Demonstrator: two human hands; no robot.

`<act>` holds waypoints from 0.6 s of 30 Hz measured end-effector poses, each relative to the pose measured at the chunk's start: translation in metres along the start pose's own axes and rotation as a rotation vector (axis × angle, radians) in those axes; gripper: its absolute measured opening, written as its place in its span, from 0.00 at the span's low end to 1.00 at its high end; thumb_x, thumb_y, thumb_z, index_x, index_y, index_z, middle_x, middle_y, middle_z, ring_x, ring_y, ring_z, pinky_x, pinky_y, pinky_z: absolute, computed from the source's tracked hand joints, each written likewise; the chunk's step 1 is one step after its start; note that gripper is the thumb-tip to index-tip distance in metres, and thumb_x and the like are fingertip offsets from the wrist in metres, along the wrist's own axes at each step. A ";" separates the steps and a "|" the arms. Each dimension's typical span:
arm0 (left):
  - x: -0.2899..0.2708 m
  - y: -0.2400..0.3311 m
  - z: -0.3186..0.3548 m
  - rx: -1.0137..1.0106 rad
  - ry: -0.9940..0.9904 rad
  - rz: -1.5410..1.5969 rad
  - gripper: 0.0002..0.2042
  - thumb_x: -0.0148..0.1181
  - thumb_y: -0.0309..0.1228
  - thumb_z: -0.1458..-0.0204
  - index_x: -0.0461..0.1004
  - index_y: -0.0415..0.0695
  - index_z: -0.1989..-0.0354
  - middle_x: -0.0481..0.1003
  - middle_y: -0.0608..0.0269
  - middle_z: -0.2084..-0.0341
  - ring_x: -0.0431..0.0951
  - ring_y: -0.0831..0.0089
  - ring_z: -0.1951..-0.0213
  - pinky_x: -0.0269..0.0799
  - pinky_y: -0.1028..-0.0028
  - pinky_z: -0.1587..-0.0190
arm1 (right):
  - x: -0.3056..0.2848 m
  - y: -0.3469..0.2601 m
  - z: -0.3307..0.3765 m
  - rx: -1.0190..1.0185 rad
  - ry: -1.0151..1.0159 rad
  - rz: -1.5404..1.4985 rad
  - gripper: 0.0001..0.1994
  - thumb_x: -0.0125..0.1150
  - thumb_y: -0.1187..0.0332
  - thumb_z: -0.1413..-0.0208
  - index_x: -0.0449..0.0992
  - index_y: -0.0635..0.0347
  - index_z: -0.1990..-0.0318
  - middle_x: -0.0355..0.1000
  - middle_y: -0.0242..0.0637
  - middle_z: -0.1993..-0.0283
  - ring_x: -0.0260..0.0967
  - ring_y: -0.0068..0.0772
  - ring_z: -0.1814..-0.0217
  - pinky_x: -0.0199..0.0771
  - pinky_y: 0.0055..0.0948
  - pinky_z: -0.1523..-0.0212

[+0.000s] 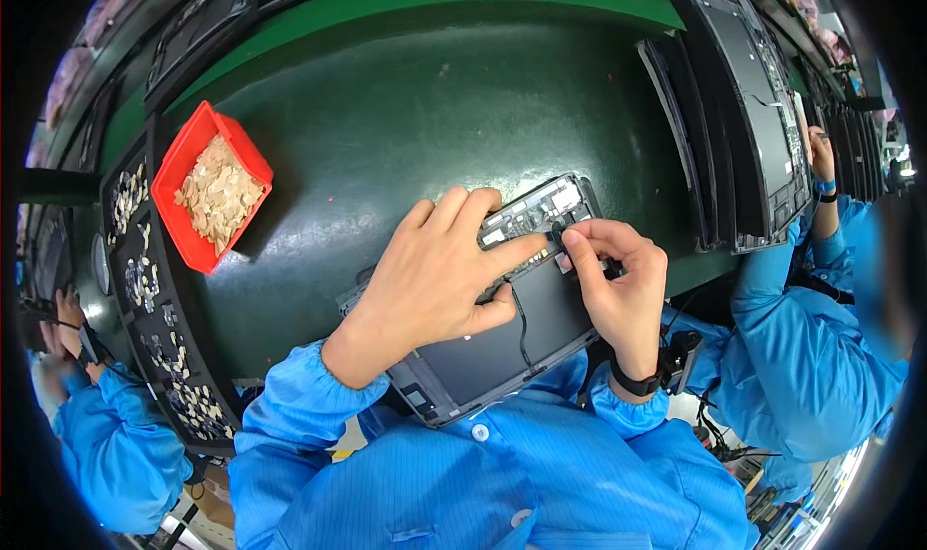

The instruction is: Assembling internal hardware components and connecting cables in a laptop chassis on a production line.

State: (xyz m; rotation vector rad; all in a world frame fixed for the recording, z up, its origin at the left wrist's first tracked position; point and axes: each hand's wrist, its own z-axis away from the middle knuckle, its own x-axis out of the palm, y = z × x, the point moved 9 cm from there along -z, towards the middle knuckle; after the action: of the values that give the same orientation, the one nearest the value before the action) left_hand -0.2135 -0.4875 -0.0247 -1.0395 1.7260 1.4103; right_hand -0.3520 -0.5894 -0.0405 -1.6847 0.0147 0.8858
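An open laptop base (468, 368) lies tilted in front of me, its near edge close to my jacket. A circuit board (519, 219) runs along its far side, and a black cable (523, 330) crosses the dark flat part nearer me. My left hand (425, 272) lies over the base with fingers spread, its index fingertip touching the board area beside my right fingertips. At the board's right part, my right hand (621, 278) has thumb and index finger pinched around something small and dark. The fingers mostly hide it.
A red bin (253, 156) of beige scraps stands at the left, next to a black compartment tray (153, 304) with many small parts. Stacked laptop casings (748, 106) stand at the right on the green table (406, 115). Co-workers in blue sit on both sides.
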 end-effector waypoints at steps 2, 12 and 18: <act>-0.001 -0.003 0.002 0.009 0.047 0.041 0.23 0.68 0.38 0.59 0.81 0.60 0.48 0.72 0.57 0.49 0.73 0.60 0.54 0.70 0.64 0.57 | 0.002 0.000 0.000 0.019 0.021 0.002 0.03 0.69 0.70 0.44 0.84 0.58 0.66 0.82 0.32 0.75 0.74 0.29 0.71 0.66 0.31 0.57; -0.006 -0.003 0.010 0.017 0.149 -0.028 0.22 0.72 0.41 0.61 0.84 0.60 0.53 0.76 0.61 0.50 0.76 0.63 0.55 0.71 0.65 0.58 | 0.008 -0.011 -0.001 -0.040 -0.022 0.142 0.03 0.69 0.68 0.43 0.84 0.56 0.66 0.81 0.28 0.76 0.72 0.27 0.70 0.60 0.33 0.54; -0.006 -0.004 0.009 0.011 0.145 -0.018 0.22 0.72 0.40 0.62 0.85 0.59 0.53 0.76 0.62 0.50 0.76 0.64 0.55 0.72 0.65 0.59 | 0.009 -0.013 0.000 -0.073 -0.021 0.174 0.03 0.69 0.68 0.43 0.84 0.55 0.65 0.81 0.27 0.76 0.72 0.27 0.69 0.59 0.33 0.54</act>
State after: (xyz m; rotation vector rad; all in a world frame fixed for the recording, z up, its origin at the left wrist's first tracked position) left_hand -0.2076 -0.4778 -0.0230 -1.1741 1.8203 1.3411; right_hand -0.3398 -0.5817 -0.0345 -1.7614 0.1171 1.0452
